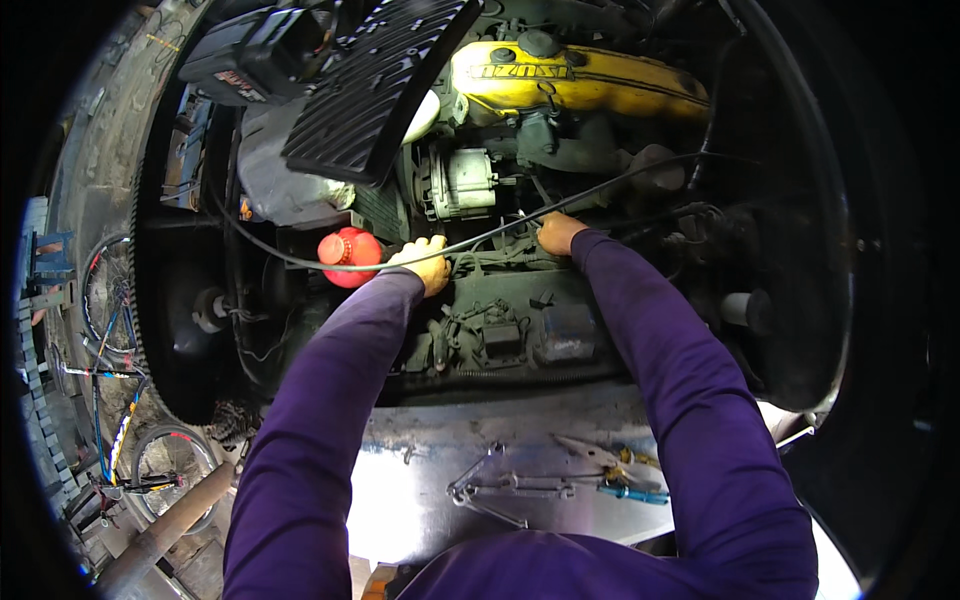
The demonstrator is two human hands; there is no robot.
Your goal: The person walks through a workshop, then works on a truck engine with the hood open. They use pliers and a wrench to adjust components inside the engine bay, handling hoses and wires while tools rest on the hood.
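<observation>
Both my arms reach down into an engine bay. My left hand (425,265) is low beside the alternator (465,184), its fingers curled over. What they grip, if anything, is hidden. A red round bottle with a cap (350,256) is just left of that hand. On the alternator's right side, my right hand (557,233) is closed near a small shiny metal piece (521,216); I cannot make out what it holds. A long thin dark cable (620,182) arcs across the bay, passing over or close by both hands.
A yellow valve cover (580,78) tops the engine at the back. A black ribbed housing (375,90) and a black battery-like box (250,55) are at the far left. Wrenches (515,484) and pliers (590,450) lie on the metal panel before me. A bicycle (125,400) is at left.
</observation>
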